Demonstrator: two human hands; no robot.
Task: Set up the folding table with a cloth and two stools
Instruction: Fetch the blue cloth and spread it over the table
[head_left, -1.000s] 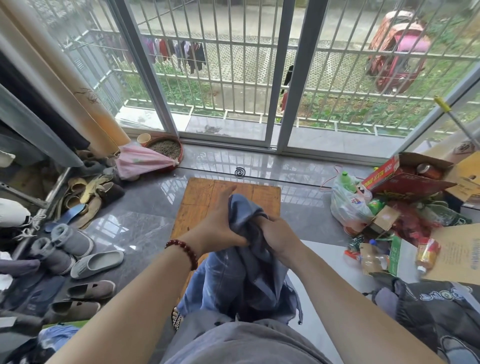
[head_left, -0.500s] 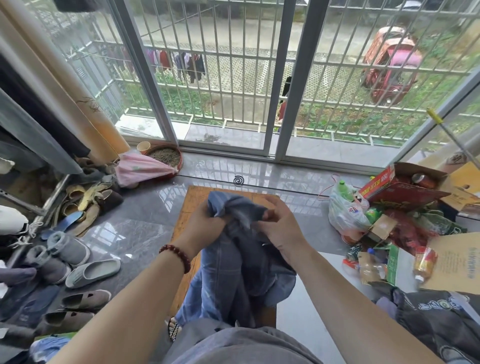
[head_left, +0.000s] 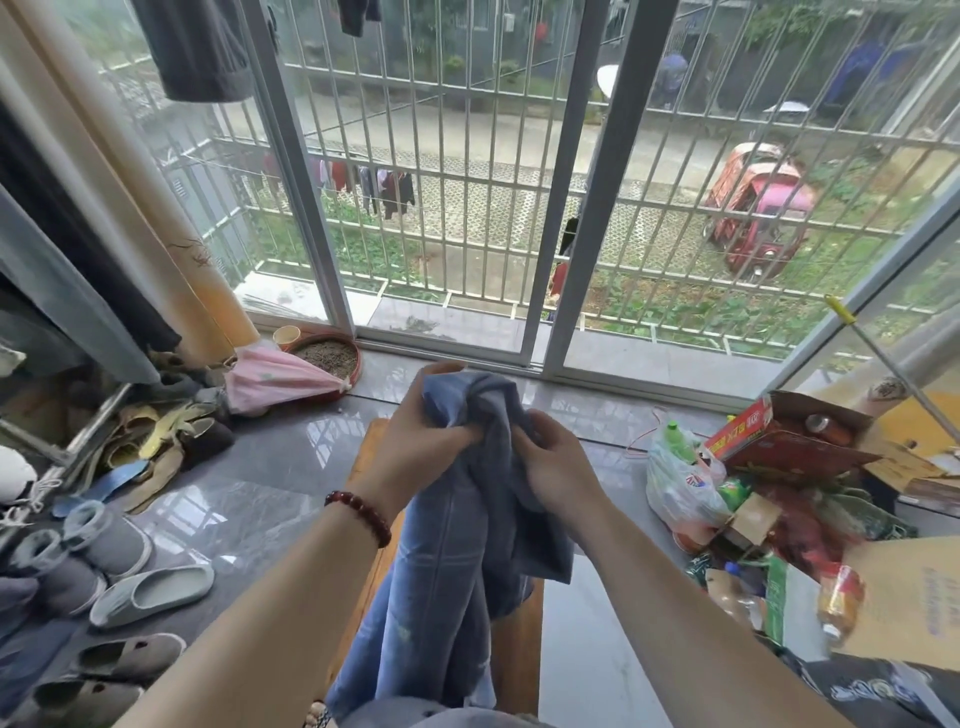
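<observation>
Both hands work the cloth (head_left: 447, 582) in mid-air over the wooden table (head_left: 517, 654). The left hand (head_left: 426, 447) is clenched round a thick bunch near the cloth's top. The right hand (head_left: 558, 467), just at 3 o'clock of it, pinches a neighbouring fold between thumb and fingers. The blue fabric hangs from them in a twisted rope towards 6 o'clock, covering most of the tabletop from view. Whether its lower end touches the wood cannot be told.

The main risk, as I judge it, lies in the bunching. No free corner or hem shows between the hands, so a spread from here would probably drop the cloth crooked or doubled over. A hard shake to open it could swing the loose end outwards. At 3 o'clock of the table a plastic bag (head_left: 675, 493) of bottles stands near enough to be clipped, and slippers (head_left: 150, 592) lie at 9 o'clock on the floor, where a trailing edge would pick up dirt.

The table looks low and narrow beside this much fabric, so overhang could pool on the tiles underfoot. Its legs are hidden. If they are not fully locked, pressing down to smooth the cloth might tip it. No stools are in view.
</observation>
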